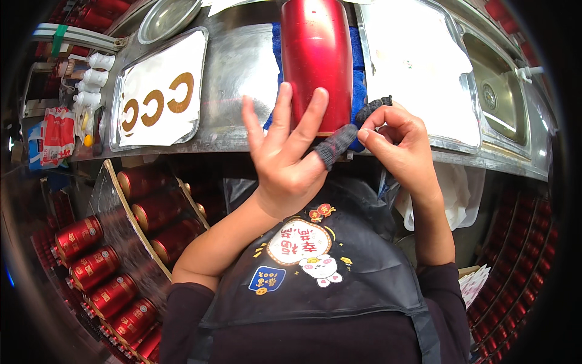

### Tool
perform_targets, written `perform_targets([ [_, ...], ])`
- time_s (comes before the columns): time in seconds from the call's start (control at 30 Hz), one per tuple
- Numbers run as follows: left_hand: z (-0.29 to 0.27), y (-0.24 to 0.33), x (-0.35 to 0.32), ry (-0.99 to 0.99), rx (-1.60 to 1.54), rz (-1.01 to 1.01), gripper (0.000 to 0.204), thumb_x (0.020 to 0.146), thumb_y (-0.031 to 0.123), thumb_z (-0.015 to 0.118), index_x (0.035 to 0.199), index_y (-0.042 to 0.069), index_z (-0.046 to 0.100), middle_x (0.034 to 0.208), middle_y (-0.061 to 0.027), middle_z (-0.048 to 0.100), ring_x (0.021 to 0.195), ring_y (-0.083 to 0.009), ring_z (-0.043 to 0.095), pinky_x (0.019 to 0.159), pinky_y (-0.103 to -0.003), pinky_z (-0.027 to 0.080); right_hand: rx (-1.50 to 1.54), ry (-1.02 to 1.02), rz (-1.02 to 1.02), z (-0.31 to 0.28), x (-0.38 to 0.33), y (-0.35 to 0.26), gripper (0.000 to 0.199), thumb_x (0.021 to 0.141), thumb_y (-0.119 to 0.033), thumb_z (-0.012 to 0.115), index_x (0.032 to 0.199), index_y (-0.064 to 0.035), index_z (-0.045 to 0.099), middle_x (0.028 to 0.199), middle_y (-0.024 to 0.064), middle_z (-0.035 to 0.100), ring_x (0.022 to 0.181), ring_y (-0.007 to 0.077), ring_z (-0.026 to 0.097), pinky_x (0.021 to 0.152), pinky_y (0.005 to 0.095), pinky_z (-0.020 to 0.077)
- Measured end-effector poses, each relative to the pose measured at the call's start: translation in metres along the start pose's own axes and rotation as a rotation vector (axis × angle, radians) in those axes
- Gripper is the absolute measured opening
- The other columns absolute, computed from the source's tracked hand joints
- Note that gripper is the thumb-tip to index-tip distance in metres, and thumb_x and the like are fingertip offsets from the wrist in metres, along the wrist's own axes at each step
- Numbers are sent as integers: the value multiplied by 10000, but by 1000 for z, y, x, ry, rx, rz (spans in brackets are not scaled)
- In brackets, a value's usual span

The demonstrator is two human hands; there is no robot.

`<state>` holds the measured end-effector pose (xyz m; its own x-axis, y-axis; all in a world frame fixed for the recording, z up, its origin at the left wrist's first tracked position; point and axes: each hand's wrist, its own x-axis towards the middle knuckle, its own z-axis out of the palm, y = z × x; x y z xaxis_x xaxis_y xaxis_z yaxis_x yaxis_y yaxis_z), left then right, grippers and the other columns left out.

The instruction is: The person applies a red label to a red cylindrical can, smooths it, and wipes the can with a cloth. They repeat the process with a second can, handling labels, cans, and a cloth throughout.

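Note:
A glossy red metal bottle [318, 54] lies lengthwise on a blue towel [359, 85] on the metal worktop. My left hand [285, 148] overlaps its near end, fingers spread; whether the fingertips touch the bottle I cannot tell. A dark grey knit finger sleeve [335, 147] covers the left thumb. Just right of the bottle's near end, my right hand [401, 142] has its thumb and forefinger bent together in a pinch close to the left thumb tip. Anything between them is too small to make out. Another dark knit sleeve [373, 109] covers a right finger.
On the left, a metal tray [197, 100] holds a white sheet with gold C-shaped pieces. A second tray [464, 147] with white sheets stands right, beside a sink [500, 91]. A round metal dish [170, 18] sits far left. Red canisters [106, 267] fill racks on both sides below.

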<state>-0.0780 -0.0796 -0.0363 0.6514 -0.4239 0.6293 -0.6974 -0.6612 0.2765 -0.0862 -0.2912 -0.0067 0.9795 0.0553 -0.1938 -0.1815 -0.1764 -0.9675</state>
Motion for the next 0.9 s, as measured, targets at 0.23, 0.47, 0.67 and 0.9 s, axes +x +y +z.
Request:
perform_targets([
  [0.23,1,-20,-6,51,-324,-259,583,712,187,898,1236,13,709,1415,-200,612,1239,-353,641,1138,-640,313,-39,-48,26,1,-1,-4,128,840,-91,772,806,-15,675,814,-53,508,632,2,423,559,192,302],
  [0.47,-8,-17,-40,28,-277,-264,503,761,186,887,1180,-29,711,1409,-210,614,1253,-358,632,1160,-660,241,-58,-47,29,-6,-12,-26,111,816,-63,761,794,-11,666,804,-58,521,634,-6,463,571,179,323],
  [0.67,-6,-15,-35,19,-196,-173,396,774,173,875,1129,44,757,1412,-182,620,1275,-385,615,1168,-675,179,-82,6,-40,-10,-9,-17,109,815,-68,762,798,-12,670,810,-47,523,630,-1,464,570,183,321],
  [0.9,-9,-6,-13,10,-76,-76,333,745,153,850,1072,179,797,1410,-149,632,1295,-409,596,1159,-700,161,-100,8,-101,-9,-3,-5,114,829,-93,769,812,-16,686,825,-48,496,622,6,428,562,192,298],
])
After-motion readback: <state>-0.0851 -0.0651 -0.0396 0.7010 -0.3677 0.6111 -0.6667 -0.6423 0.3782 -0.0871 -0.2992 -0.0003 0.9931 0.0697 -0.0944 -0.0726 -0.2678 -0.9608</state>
